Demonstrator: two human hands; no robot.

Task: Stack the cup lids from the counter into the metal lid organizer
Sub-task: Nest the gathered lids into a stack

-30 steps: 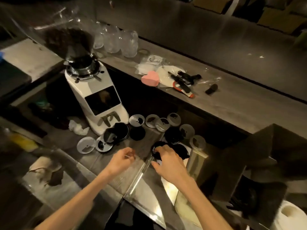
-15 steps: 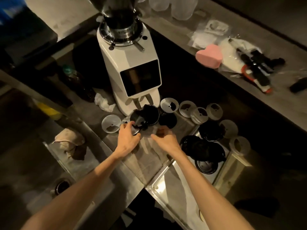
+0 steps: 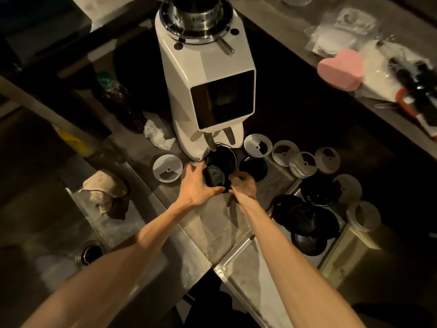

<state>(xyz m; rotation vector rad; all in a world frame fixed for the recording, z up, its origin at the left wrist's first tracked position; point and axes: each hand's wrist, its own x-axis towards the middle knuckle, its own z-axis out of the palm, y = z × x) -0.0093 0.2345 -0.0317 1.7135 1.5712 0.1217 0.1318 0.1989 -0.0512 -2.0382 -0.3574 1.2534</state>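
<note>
While 1.0 s ago both hands were apart near the organizer, a small black lid stack (image 3: pixel 214 178) is now gripped at the grinder's (image 3: pixel 208 91) foot

Left hand (image 3: pixel 196 185) curled round the stack's side; right hand (image 3: pixel 243 184) pinching its far edge, fingers partly hidden. Pickup judged under way; transfer to the metal lid organizer (image 3: pixel 350 242), at right, not yet made. Clear lids (image 3: pixel 168 171) lie loose on the table (image 3: pixel 212 223)

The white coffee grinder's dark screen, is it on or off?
Looks off: the white coffee grinder's dark square screen shows no light.
</note>
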